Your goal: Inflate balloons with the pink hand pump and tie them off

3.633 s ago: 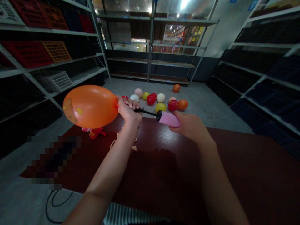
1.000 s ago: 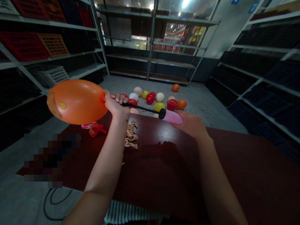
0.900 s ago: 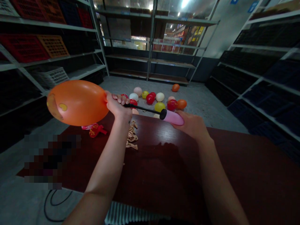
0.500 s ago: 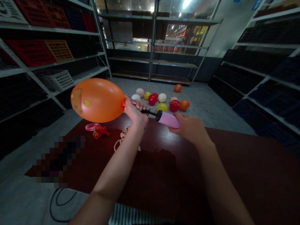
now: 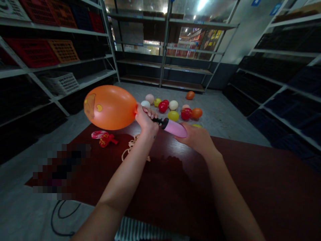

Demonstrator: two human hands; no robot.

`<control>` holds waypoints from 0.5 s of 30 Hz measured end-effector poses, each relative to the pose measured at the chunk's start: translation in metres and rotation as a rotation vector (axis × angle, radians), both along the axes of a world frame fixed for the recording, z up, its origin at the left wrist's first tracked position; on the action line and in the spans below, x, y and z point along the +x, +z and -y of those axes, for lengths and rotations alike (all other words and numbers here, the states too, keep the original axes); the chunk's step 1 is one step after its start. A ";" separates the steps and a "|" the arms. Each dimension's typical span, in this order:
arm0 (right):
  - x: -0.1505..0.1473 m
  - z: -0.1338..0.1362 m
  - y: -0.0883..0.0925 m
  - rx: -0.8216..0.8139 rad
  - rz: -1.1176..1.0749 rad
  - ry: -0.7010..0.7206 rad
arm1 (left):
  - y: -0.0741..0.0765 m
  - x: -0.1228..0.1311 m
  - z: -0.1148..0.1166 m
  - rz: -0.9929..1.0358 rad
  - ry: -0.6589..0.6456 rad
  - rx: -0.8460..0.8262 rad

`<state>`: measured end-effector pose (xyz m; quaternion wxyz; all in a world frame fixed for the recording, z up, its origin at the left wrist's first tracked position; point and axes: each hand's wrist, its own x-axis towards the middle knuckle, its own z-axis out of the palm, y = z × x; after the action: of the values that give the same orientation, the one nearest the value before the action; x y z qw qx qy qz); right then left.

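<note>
Above the dark red-brown worktop (image 5: 250,177), in the head view, we hold an inflated orange balloon (image 5: 111,107) and a pink hand pump (image 5: 175,128) in the air. Our left hand (image 5: 145,118) has its fingers (image 5: 152,113) clamped on the balloon's neck and about the black end of the pump, so the balloon swells out directly to the left of those fingers, lying sideways, with a yellow heart and a brownish print near its far left end. Our right hand (image 5: 198,138) is closed round the other end of the pink barrel, well apart from the balloon; some of its fingertips are hidden from us.

Below the balloon, on the worktop, we see a limp red balloon (image 5: 106,140) touching or just beside a pink-and-white piece (image 5: 98,135); we cannot tell which. A pale beige tangle (image 5: 131,145) lies partly behind our left forearm. Beyond the far edge, round balloons (image 5: 173,105) in red, yellow, white, pink and orange rest on the grey floor (image 5: 213,120). Shelves stand around us, those on the left bearing coloured crates (image 5: 35,53).
</note>
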<state>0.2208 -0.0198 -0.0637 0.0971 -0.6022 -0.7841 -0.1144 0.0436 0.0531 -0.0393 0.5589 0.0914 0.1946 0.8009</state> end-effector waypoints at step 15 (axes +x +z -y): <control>0.058 0.001 0.007 0.043 -0.134 -0.003 | 0.013 -0.046 -0.005 -0.009 0.091 0.080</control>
<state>0.2787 -0.0209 -0.0566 0.1622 -0.6074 -0.7723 -0.0910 -0.0023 0.0585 -0.0259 0.5170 0.1082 0.1689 0.8321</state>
